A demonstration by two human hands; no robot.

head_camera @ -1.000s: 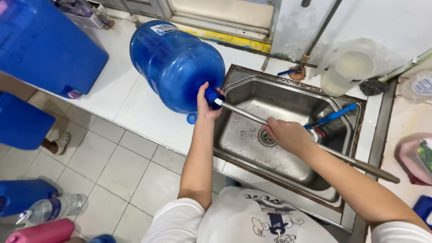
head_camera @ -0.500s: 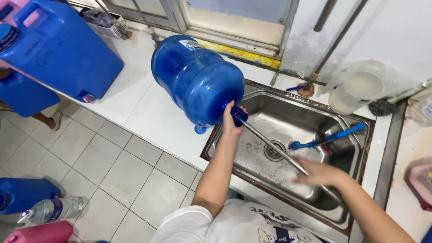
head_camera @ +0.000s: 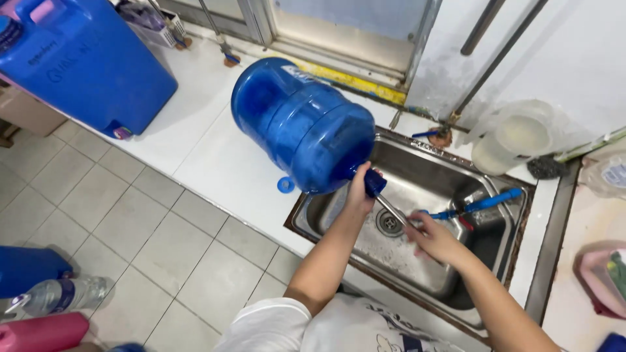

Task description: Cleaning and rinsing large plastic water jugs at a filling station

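The left hand (head_camera: 360,192) is curled around the neck of the blue water jug (head_camera: 303,124), fingers closed on it at the sink's near-left rim; the right hand (head_camera: 433,238) is wrapped shut around a thin metal rod (head_camera: 391,210) that runs into the jug's mouth; the jug lies on its side on the white bench (head_camera: 215,156), mouth jutting over the steel sink (head_camera: 417,261), translucent, ribbed around its body; a small blue cap (head_camera: 285,185) lies on the bench just left of the sink.
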